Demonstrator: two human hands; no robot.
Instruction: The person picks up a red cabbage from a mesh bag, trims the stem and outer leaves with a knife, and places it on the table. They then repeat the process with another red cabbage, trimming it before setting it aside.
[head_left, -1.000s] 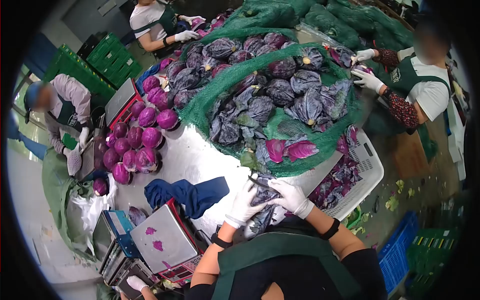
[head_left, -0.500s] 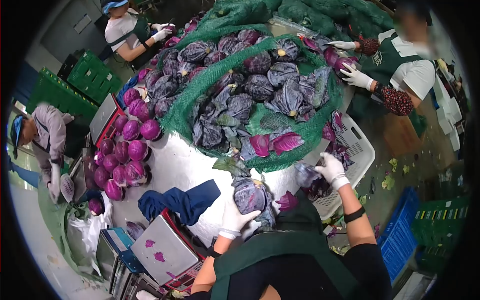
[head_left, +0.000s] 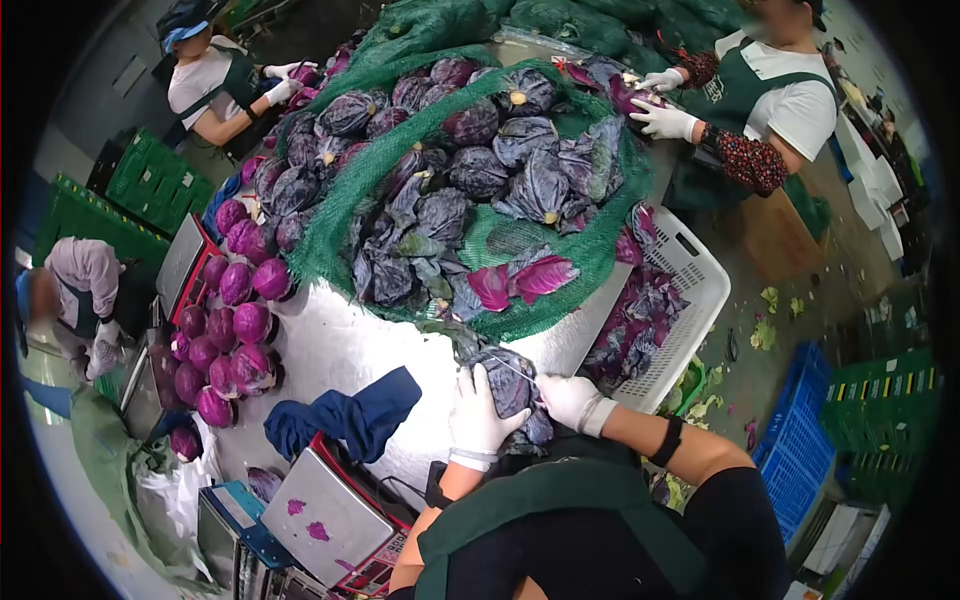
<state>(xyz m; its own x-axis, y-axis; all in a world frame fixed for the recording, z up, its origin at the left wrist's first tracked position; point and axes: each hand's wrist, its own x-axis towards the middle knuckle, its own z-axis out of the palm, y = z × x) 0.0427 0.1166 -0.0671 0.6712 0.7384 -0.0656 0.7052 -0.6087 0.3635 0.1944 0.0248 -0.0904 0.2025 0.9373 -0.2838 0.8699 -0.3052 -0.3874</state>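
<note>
Closest to the camera, the person's left hand [head_left: 478, 412] wraps its gloved fingers [head_left: 470, 385] around the near side of a red cabbage [head_left: 508, 388], which sits at the near edge of the steel counter [head_left: 345, 345], against the green apron. The right hand [head_left: 572, 402] presses on the cabbage's right flank, fingers closed; a thin dark blade seems to lie across the top of the head, though whether that hand grips it is too small to tell. Loose outer leaves hang off the head toward the apron.

Just left lie a blue cloth [head_left: 345, 415] and a red-framed scale [head_left: 325, 510] with purple scraps on its platter. To the right, a white basket [head_left: 700, 300] holds discarded leaves below the counter's edge.

Farther out, trimmed purple heads [head_left: 225, 335] sit in a cluster at the left, and a heap of untrimmed cabbages [head_left: 470, 170] rests on green netting [head_left: 520, 315]. Beyond, one co-worker's gloved hands [head_left: 660, 115] work a head at the far right, another person stands at the far left corner, and a third bends by a second scale.

The likely trouble is the blade: the left fingers lie close under it, and a slip on the waxy leaves could bring it onto the glove. The head is also perched at the counter's edge, so a hard pull on a leaf could roll it off toward the floor.
</note>
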